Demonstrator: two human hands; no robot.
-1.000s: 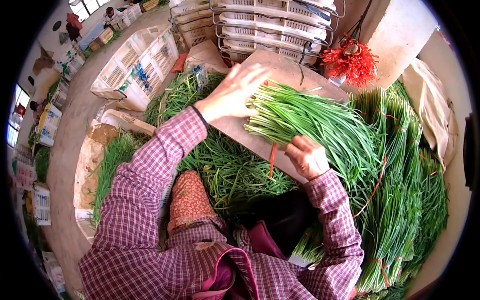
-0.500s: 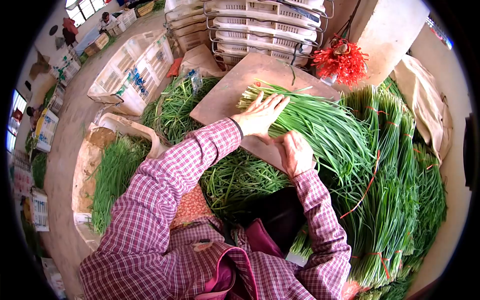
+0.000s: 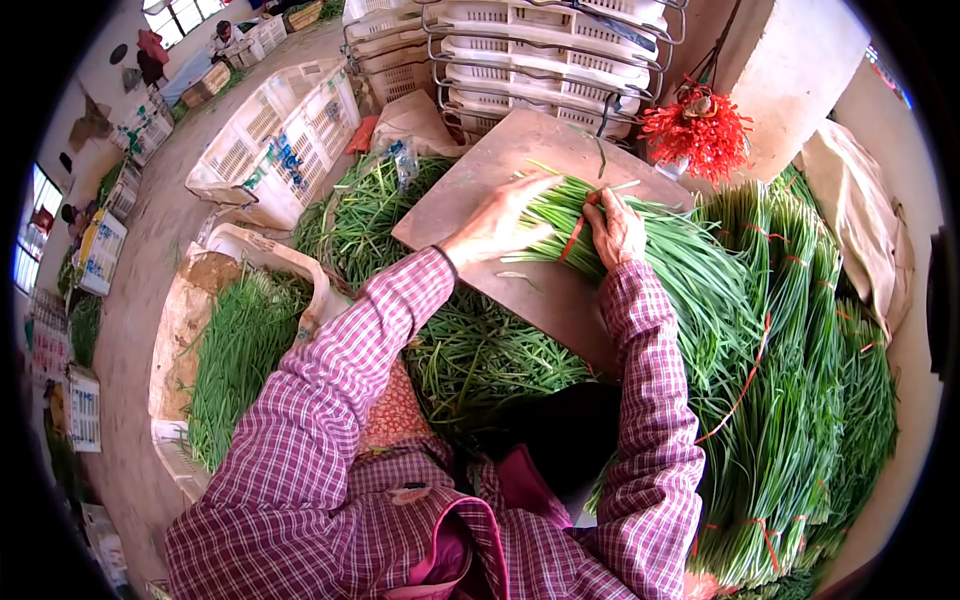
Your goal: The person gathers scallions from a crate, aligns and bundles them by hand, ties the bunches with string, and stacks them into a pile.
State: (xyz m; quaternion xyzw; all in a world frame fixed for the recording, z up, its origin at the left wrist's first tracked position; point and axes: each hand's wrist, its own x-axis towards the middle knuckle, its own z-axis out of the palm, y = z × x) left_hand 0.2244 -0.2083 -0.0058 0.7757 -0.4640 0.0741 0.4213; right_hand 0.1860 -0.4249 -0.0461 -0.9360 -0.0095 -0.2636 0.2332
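A bunch of long green stalks [image 3: 680, 250] lies across a tilted board [image 3: 470, 190], its pale cut ends to the left. A red tie [image 3: 573, 238] crosses the bunch near those ends. My right hand [image 3: 613, 230] is closed at the tie, thumb and fingers pinched together on top of the stalks. At the cut ends is my left hand [image 3: 503, 222], its fingers apart and pointing right, with the stalk ends beside its fingertips. A few loose bits lie on the board below it.
Tied bundles [image 3: 790, 400] are piled at the right. Loose greens [image 3: 490, 350] lie below the board. A white crate [image 3: 280, 140] stands upper left, stacked crates [image 3: 540, 60] behind. Red ties [image 3: 697, 130] hang by a pillar. A person [image 3: 225, 38] is far off.
My right hand has moved up onto the bunch, and the red tie now lies across the stalks. My left hand has drawn back left from on top of the bunch to its cut ends.
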